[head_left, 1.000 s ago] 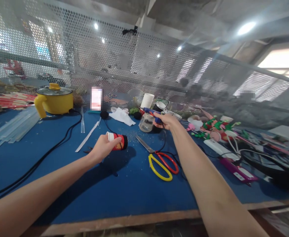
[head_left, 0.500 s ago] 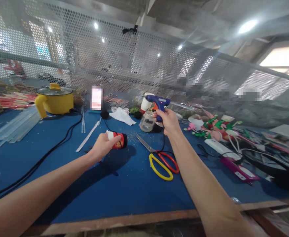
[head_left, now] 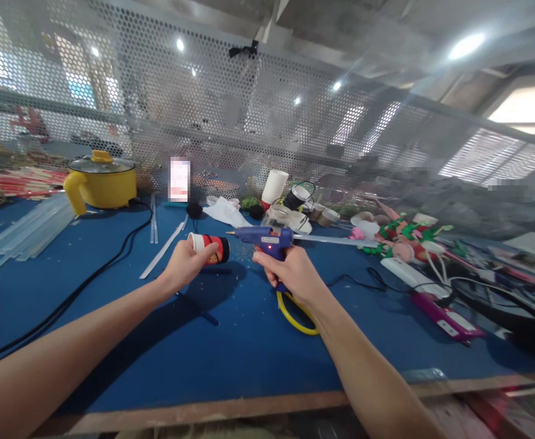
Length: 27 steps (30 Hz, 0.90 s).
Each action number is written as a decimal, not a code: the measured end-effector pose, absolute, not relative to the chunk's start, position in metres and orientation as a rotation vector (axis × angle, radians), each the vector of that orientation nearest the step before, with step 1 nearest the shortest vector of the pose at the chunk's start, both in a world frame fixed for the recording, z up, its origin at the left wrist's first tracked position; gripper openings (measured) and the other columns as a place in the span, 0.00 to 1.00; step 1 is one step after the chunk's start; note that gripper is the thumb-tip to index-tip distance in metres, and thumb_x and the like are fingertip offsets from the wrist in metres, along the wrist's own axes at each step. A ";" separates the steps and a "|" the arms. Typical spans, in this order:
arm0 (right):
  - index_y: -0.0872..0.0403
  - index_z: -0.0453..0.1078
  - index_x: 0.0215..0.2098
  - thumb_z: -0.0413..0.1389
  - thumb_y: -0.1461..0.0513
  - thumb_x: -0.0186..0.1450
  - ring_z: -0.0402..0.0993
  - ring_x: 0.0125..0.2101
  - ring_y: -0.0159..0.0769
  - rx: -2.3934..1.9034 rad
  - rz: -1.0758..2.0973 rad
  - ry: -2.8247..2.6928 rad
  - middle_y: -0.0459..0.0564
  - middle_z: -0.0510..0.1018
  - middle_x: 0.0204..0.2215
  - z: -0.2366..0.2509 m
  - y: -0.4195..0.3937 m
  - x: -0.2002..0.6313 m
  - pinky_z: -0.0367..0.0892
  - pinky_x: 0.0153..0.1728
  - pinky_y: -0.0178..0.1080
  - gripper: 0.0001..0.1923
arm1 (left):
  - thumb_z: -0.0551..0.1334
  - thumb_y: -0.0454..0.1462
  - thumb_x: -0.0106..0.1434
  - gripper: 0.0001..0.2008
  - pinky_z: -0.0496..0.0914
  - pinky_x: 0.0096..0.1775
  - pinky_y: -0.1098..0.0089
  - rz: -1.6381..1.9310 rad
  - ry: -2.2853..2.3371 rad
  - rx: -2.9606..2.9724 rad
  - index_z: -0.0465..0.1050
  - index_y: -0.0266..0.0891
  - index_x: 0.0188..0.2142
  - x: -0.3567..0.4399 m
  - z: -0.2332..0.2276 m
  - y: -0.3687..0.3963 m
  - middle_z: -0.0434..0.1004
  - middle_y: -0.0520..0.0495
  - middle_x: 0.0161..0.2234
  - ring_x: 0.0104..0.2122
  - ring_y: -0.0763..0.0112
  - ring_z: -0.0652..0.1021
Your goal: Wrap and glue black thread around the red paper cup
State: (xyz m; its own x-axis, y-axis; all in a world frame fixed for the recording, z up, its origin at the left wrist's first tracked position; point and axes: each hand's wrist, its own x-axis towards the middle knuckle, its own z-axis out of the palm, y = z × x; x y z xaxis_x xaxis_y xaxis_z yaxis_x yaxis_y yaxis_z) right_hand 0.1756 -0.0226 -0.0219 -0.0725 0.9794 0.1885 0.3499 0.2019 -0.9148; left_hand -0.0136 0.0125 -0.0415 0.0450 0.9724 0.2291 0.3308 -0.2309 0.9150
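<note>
My left hand (head_left: 184, 263) is closed around a small paper cup (head_left: 213, 250), red with a white end and a black end, held on its side above the blue table. My right hand (head_left: 292, 272) grips the handle of a blue glue gun (head_left: 265, 236), and a long clear glue stick (head_left: 336, 240) juts out of its back. The gun's nozzle points left, close to the cup's black end; whether they touch I cannot tell. Below the right hand, the yellow handle of the scissors (head_left: 297, 318) shows; the rest of them is mostly hidden.
At the back left stands a yellow electric pot (head_left: 107, 186) beside a pile of clear glue sticks (head_left: 34, 228). A lit phone (head_left: 179, 180) leans at the back. White cups (head_left: 276, 185) stand behind the gun. On the right lie a white power strip (head_left: 411, 277) and a purple box (head_left: 448, 317).
My right hand has lowered the glue gun and brought it left, its nozzle now near the cup. The cup in my left hand has shifted slightly up and left.
</note>
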 end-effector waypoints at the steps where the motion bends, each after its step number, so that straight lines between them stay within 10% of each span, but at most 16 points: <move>1: 0.57 0.64 0.22 0.53 0.55 0.54 0.57 0.10 0.25 -1.295 0.865 -1.626 0.39 0.62 0.08 -0.022 -0.024 0.174 0.57 0.14 0.30 0.13 | 0.58 0.43 0.49 0.14 0.53 0.18 0.74 1.208 1.337 1.680 0.60 0.37 0.15 -0.014 -0.043 0.013 0.56 0.56 0.13 0.15 0.79 0.58; 27: 0.54 0.57 0.10 0.49 0.54 0.57 0.61 0.09 0.27 -1.465 0.583 -1.807 0.43 0.63 0.07 -0.023 -0.031 0.165 0.61 0.17 0.31 0.21 | 0.51 0.42 0.58 0.13 0.62 0.32 0.73 1.187 1.279 2.226 0.69 0.36 0.26 -0.017 -0.046 0.013 0.70 0.48 0.24 0.27 0.72 0.69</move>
